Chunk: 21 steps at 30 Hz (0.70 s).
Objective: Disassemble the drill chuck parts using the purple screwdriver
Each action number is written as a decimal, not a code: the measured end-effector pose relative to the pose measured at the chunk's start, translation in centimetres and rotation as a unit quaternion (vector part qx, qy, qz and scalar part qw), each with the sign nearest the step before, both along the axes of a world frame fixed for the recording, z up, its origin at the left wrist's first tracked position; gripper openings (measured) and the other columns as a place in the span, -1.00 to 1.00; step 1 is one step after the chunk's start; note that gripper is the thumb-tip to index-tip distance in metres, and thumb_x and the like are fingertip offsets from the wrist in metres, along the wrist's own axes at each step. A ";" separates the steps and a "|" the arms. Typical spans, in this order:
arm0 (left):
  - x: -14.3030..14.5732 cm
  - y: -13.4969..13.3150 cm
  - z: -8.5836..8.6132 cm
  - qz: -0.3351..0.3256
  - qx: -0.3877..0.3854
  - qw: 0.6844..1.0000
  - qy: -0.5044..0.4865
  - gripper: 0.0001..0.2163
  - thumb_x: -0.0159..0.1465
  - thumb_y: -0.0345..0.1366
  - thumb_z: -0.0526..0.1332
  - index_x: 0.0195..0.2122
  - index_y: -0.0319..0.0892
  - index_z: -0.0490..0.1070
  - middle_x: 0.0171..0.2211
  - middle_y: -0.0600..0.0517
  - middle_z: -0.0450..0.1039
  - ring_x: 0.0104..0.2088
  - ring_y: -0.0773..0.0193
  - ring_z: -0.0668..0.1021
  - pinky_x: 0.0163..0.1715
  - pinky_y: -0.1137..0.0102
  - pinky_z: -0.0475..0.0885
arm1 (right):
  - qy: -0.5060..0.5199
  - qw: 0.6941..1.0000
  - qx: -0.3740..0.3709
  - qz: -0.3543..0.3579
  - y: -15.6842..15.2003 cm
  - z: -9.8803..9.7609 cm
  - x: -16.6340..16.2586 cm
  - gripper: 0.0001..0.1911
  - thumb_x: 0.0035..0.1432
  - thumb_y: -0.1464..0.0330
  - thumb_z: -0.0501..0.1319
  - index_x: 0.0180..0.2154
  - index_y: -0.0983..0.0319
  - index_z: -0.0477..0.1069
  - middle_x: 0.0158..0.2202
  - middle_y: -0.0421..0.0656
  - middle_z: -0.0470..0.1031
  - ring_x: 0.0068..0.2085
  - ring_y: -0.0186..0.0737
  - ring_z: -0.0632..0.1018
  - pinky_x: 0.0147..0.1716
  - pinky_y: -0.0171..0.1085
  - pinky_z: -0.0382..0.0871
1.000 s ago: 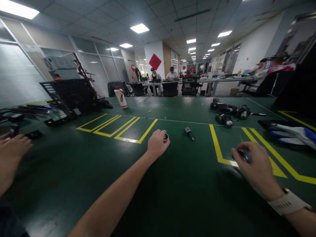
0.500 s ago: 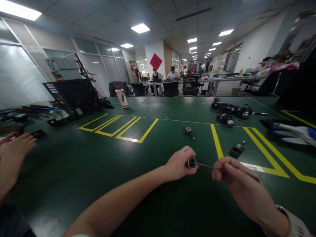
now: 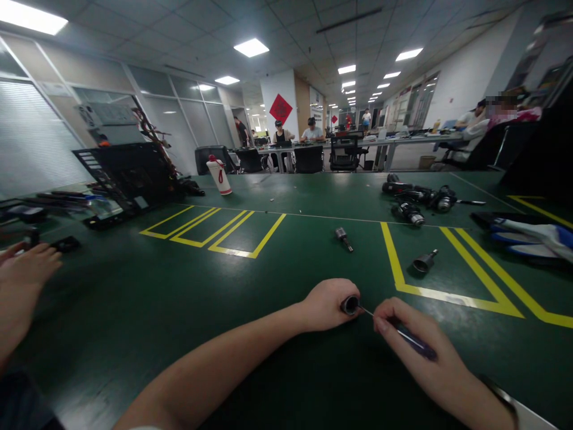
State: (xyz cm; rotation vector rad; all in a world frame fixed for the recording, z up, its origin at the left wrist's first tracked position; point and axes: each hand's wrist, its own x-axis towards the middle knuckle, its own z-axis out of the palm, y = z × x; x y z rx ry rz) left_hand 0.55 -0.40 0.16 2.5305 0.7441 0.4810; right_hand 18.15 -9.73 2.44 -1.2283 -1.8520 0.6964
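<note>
My left hand [image 3: 329,303] rests low over the green table, its fingers wrapped round a metal hole saw [image 3: 350,304] whose open round mouth faces me. Pinched between thumb and fingers of my right hand [image 3: 414,334] is a thin screwdriver [image 3: 416,343] with a dark purple handle. Its narrow shaft slants up to the left, and the tip is at the rim of the hole saw; whether it touches is too small to tell. Beyond my hands lie a second hole saw [image 3: 423,262] on its side and a smaller one [image 3: 344,239].
Black power tools [image 3: 414,202] lie at the back right, near blue and white gloves [image 3: 532,236]. A white cup [image 3: 219,176] stands at the back left by a black metal case [image 3: 129,173]. Another person's hand [image 3: 29,269] is at the left edge. Yellow tape [image 3: 394,257] marks the green table [image 3: 179,304].
My right hand has moved left and lower, showing more of the screwdriver handle. The hole saw in my left hand has dropped slightly. The loose hole saw at right has rolled, its shank turning rightward.
</note>
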 end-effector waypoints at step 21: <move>-0.1 0.5 -0.7 0.011 0.052 0.998 -0.014 -0.93 0.18 -0.36 0.19 -0.41 -0.21 0.31 -0.43 0.07 0.33 -0.39 0.34 0.38 -0.35 0.45 0.26 | 0.135 0.979 -0.146 -0.032 0.8 -0.5 0.1 -0.73 0.08 0.15 0.16 -0.49 0.18 0.43 -0.47 -0.16 0.45 -0.38 -0.13 0.45 -0.37 -0.18 0.27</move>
